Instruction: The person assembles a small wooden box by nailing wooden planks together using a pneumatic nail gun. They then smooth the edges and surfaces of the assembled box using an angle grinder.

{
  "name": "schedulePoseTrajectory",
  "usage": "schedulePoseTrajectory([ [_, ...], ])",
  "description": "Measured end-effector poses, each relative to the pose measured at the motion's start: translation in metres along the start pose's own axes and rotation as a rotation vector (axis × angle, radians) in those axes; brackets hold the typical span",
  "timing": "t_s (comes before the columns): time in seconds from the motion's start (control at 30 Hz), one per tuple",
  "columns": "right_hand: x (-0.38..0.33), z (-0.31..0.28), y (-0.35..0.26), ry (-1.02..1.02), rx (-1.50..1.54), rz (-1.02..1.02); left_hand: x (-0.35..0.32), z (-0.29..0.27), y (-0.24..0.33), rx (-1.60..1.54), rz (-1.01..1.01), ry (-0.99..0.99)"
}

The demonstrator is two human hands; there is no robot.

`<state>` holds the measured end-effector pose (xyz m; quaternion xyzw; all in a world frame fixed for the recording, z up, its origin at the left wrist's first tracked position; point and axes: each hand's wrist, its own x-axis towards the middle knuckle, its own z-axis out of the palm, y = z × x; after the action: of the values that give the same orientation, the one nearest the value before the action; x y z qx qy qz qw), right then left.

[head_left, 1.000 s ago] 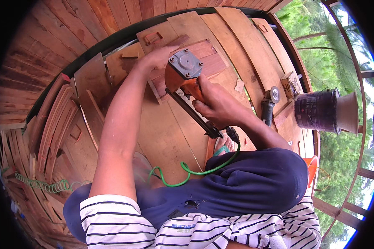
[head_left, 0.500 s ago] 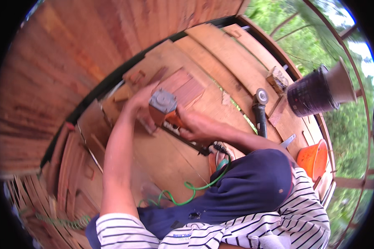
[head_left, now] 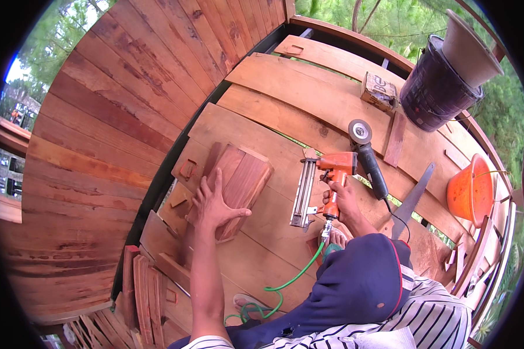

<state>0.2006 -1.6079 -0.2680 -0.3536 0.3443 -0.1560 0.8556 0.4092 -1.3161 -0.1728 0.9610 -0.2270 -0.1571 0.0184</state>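
My left hand [head_left: 215,206] lies on a small piece built of reddish-brown wood boards [head_left: 244,177], fingers spread and thumb stretched to the right. The wood piece rests on the plank platform with its pale end edge toward the far right. My right hand [head_left: 344,202] is wrapped around the handle of an orange pneumatic nail gun [head_left: 339,161]. The gun is held to the right of the wood piece, apart from it, its silver magazine [head_left: 303,195] on the left side. A green coiled air hose [head_left: 300,273] runs from the handle's base toward my legs.
An angle grinder [head_left: 370,157] and a handsaw [head_left: 412,200] lie to the right. Beyond are a paper-wrapped block [head_left: 379,90], a dark bucket [head_left: 439,87] and an orange bucket [head_left: 470,189]. A plank wall [head_left: 99,145] rises at left; wood strips [head_left: 148,296] stand lower left.
The nail gun has moved right, away from the wood piece, in my right hand. My left hand now rests spread on the wood. The view has shifted.
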Motion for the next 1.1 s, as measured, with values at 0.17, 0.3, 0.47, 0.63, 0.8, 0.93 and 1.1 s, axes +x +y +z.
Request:
schedulePoseTrajectory([
  [0.17, 0.012, -0.035, 0.01, 0.067, 0.062, 0.007, 0.007, 0.008, 0.005, 0.02, -0.012, 0.047],
  [0.3, 0.015, -0.047, 0.026, 0.062, 0.079, 0.062, 0.009, 0.013, 0.005, 0.021, -0.013, 0.073],
  [0.47, 0.002, -0.037, 0.017, 0.014, 0.028, 0.072, 0.011, 0.011, -0.025, -0.379, 0.06, 0.117],
  [0.63, -0.003, -0.037, 0.0, -0.049, -0.051, 0.011, -0.002, 0.004, -0.027, -1.451, 0.115, -0.017],
  [0.8, -0.016, -0.013, -0.045, -0.188, -0.264, -0.043, -0.029, 0.047, -0.024, -2.264, 0.085, -0.231],
  [0.93, -0.032, 0.03, -0.071, -0.349, -0.344, -0.073, -0.034, 0.116, -0.019, -2.702, 0.094, -0.329],
  [1.1, -0.031, 0.072, -0.087, -0.503, -0.44, -0.049, -0.048, 0.149, -0.011, -2.851, -0.01, -0.465],
])
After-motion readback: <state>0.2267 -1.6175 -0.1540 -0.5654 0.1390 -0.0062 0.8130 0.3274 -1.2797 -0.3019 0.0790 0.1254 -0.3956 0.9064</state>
